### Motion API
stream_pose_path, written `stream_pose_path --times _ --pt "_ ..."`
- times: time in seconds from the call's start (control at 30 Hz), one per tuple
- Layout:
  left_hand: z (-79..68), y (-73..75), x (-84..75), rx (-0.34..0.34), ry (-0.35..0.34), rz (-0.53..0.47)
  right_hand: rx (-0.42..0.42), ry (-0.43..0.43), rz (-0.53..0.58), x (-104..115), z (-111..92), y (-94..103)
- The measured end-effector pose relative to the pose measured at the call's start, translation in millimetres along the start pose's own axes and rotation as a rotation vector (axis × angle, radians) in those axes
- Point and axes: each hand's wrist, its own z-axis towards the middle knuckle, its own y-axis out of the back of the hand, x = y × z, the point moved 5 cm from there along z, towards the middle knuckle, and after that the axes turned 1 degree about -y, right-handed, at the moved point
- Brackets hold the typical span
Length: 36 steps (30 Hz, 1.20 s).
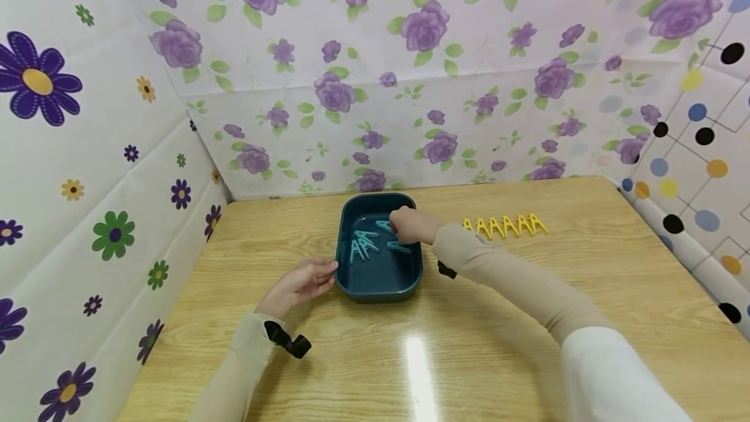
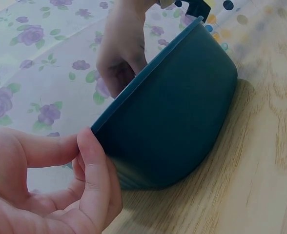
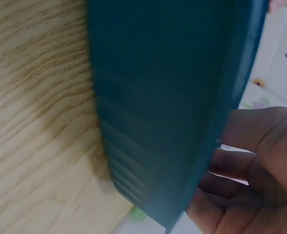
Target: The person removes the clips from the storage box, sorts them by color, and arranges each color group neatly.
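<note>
Yellow clothespins (image 1: 506,225) line the bench (image 1: 351,370), seemingly done; light-blue clothespins (image 1: 362,243) are left in the teal bin (image 1: 375,280), rim pinched by the left hand (image 1: 307,281), the right hand (image 1: 415,225) curled inside, grip indiscernible.

At my twelve o'clock I see a rose-printed wall (image 1: 387,103); at nine, a daisy-printed wall (image 1: 96,178); at three, a dot-printed wall (image 1: 709,168). Below me, the wood-grained table (image 1: 351,370) catches a bright streak of light (image 1: 418,376) towards six.

White glare on wooden tabletop (image 1: 351,357)
</note>
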Motion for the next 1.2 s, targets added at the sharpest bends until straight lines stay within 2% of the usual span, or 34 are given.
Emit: stream_pose_path --times 0.27,0.5,0.63,0.73,0.97,1.2 --pt "2.5 -1.0 -0.9 0.057 -0.004 -0.04 -0.03 -0.001 -0.077 0 7 -12.4" --pt "4.8 0.8 -0.5 0.023 -0.011 0.003 -0.038 0.009 -0.209 1 6 -17.0" --pt "4.3 0.8 -0.1 0.022 -0.004 -0.018 -0.04 0.01 -0.241 0 8 -20.5" --pt "3.0 0.5 0.2 0.03 -0.002 -0.026 -0.029 0.024 -0.216 0 10 -21.4" --pt "0.3 0.5 0.3 -0.001 0.0 -0.005 -0.02 0.082 -0.103 2 8 -17.4" --pt "0.8 0.5 0.3 -0.019 -0.002 -0.013 -0.095 0.142 -0.02 5 2 -10.1"
